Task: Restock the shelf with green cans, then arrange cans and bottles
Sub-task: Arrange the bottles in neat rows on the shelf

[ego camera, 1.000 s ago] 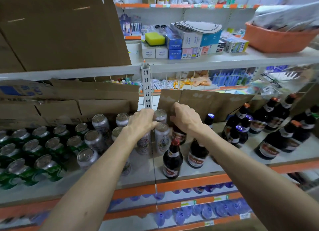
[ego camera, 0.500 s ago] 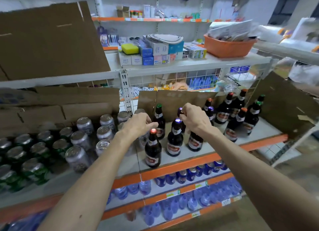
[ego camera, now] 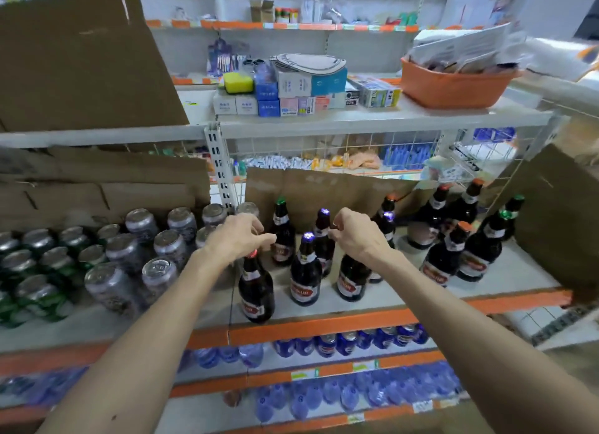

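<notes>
Reaching side by side over the white metal shelf with an orange front edge (ego camera: 356,325), both bare forearms stretch forward, palms down. The right hand (ego camera: 355,234) curls its fingers round the top of a dark brown glass bottle with a red label (ego camera: 351,279), whose neck is hidden beneath the wrist. The left hand (ego camera: 238,236) hangs with bent fingers just above a red-capped dark glass bottle (ego camera: 256,291) at the shelf's front; whether it grips anything cannot be told. Between the hands stand two purple-capped dark bottles (ego camera: 304,271), upright. The green metal cans (ego camera: 52,308) crowd the shelf's far left, with silver-topped grey cans (ego camera: 165,249) between them and the left arm. A brown cardboard sheet (ego camera: 324,190) leans behind the bottles, and more dark bottles with orange caps (ego camera: 444,261) stand to the right.
</notes>
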